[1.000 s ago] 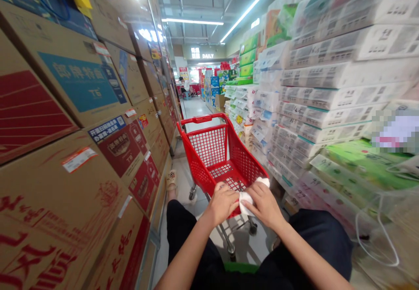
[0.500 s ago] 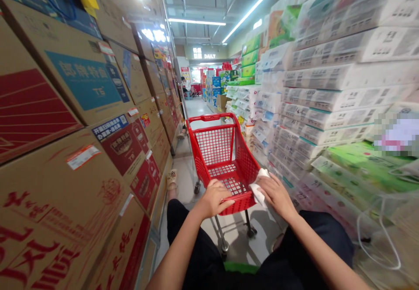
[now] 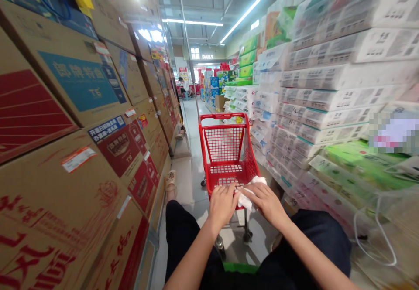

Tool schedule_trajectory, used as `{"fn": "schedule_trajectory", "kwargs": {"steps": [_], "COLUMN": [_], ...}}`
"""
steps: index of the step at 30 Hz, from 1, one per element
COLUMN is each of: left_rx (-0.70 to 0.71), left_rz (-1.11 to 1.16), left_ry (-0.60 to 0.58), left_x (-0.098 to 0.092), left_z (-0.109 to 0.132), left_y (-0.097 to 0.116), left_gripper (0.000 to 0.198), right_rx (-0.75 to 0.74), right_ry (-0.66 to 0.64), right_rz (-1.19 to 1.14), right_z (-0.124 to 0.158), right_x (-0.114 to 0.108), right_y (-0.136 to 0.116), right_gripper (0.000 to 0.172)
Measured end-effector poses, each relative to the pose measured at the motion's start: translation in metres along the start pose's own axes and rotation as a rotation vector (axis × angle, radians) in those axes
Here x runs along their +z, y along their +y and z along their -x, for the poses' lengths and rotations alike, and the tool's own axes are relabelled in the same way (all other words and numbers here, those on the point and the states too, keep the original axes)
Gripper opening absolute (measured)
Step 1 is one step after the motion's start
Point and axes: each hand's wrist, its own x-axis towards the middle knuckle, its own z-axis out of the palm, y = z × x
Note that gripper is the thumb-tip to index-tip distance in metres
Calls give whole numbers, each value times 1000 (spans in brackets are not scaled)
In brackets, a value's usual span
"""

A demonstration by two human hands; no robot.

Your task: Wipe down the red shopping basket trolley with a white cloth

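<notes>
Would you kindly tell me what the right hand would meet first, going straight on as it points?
The right hand would likely meet the left hand first, though depth between them is unclear.

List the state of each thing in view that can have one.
Red shopping cart, upright on wheels
White wipe, crumpled, under the right hand
Right hand, pressing the wipe on the cart's near rim
Left hand, at that rim
Cardboard cartons, closed, stacked
White packs, wrapped, stacked
Ceiling light strip, lit
</notes>
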Motion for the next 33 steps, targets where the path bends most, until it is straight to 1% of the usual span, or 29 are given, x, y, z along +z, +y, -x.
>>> {"fn": "schedule_trajectory", "kwargs": {"steps": [4,7,10,13,17,19,21,24,26,28,30,33], "left_rx": [89,150,169,172,146,132,115,48,-20,-53,-44,-27], "left_rz": [25,20,26,32,27,25,22,-1,-35,-63,-71,-55], "left_ry": [-20,-44,-48,-55,-45,-28,-10,27,56,59,34,-14], "left_x": [-9,-15,-16,-18,-21,-22,-22,-21,-20,-18,-15,-12], "left_z": [4,3,3,5,10,11,11,9,7,6,6,5], "left_y": [-10,-18,-23,-26,-29,-30,-31,-29,-23,-14,-6,-2], "left_gripper": [30,33,32,32,33,32,32,31,29,27,27,30], "right_rx": [-56,-57,-19,36,137,173,176,111,105,116,106,41], "right_ry": [-9,-36,-52,-34,-1,19,29,0,-17,-20,-19,-61], "right_rz": [-27,-126,-261,-373,-400,-384,-355,-303,-275,-262,-269,-301], "right_z": [10,11,4,-9,-25,-27,-23,-11,-5,-4,-8,-15], "right_x": [-13,-17,-18,-17,-10,-7,-3,2,5,6,7,6], "right_y": [22,29,30,38,57,59,49,17,-6,-22,-25,-11], "right_gripper": [54,51,44,42,43,44,43,40,42,47,43,40]}}
